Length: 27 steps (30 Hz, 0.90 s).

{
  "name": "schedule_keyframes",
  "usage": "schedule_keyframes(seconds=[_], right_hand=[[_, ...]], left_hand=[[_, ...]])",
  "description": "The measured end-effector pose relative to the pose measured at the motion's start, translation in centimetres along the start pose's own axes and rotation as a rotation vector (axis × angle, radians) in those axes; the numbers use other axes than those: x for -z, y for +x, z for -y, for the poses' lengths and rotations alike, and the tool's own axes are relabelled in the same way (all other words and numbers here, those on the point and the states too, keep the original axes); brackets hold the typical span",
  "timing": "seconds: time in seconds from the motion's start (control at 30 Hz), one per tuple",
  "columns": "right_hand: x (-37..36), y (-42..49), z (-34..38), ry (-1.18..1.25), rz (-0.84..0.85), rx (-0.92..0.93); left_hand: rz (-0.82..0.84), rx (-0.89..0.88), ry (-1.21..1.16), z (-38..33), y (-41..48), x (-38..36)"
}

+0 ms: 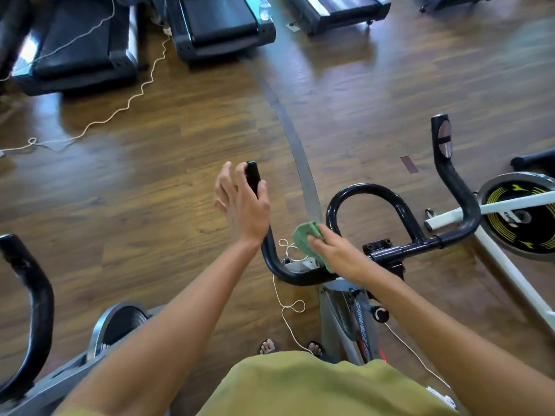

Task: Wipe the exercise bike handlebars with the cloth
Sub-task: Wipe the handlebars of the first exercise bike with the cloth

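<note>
The exercise bike's black handlebars [369, 190] curve across the middle of the view, with a left grip, a centre loop and a right horn rising at the far right. My left hand [241, 202] is around the upright left grip, fingers spread and loose, thumb on the right side of the bar. My right hand [336, 252] presses a folded green cloth [304, 235] against the bar where the centre loop meets the crossbar. Part of the cloth is hidden under my fingers.
The bike's grey frame [345, 313] and a white cord [288, 307] lie below the bars. A second bike's handle [33, 295] stands at the left, a flywheel [522, 217] at the right. Treadmills [210, 22] line the back on the wooden floor.
</note>
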State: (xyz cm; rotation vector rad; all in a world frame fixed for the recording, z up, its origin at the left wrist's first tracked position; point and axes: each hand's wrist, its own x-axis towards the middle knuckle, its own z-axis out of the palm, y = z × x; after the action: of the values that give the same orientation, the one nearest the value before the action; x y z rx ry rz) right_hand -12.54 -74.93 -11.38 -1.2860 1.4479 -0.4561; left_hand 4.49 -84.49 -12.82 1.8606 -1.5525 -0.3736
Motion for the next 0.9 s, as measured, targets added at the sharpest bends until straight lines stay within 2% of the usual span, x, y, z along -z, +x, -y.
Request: schedule_keyframes(seconds=[0.1,0.17,0.23,0.37,0.5,0.67,0.77,0.9], right_hand=[[1.6,-0.9,-0.4,0.599,-0.187,-0.093],[2.8,-1.9,-1.3,0.948,-0.23,-0.163],[3.7,-3.2,-2.2,1.138,-0.237,-0.168],[4.4,-5.7,-3.7,1.362,-0.267,-0.103],[4.0,-6.6,-4.8,1.488,-0.369,-0.101],[2.0,-5.6,-4.7,1.521,-0.65,-0.133],[0.5,-4.4,-3.7,1.43,-0.882,-0.143],[-2.6,-3.5,-2.1,1.197,-1.179,-0.231]], left_hand=[[0.024,-0.18,0.016,-1.4,-3.0,-1.3],[0.054,-0.251,0.032,-2.1,-4.6,-2.1],[0.062,-0.345,0.073,-2.7,-5.7,-2.7],[0.152,-0.459,0.054,-4.4,-6.8,-3.9],[0.335,-0.473,-0.058,-5.9,-5.6,-5.8],[0.532,-0.54,-0.118,-7.1,-2.8,-8.7],[0.679,-0.593,-0.146,-7.7,-1.3,-9.6],[0.849,-0.551,-0.228,-8.5,0.4,-10.0]])
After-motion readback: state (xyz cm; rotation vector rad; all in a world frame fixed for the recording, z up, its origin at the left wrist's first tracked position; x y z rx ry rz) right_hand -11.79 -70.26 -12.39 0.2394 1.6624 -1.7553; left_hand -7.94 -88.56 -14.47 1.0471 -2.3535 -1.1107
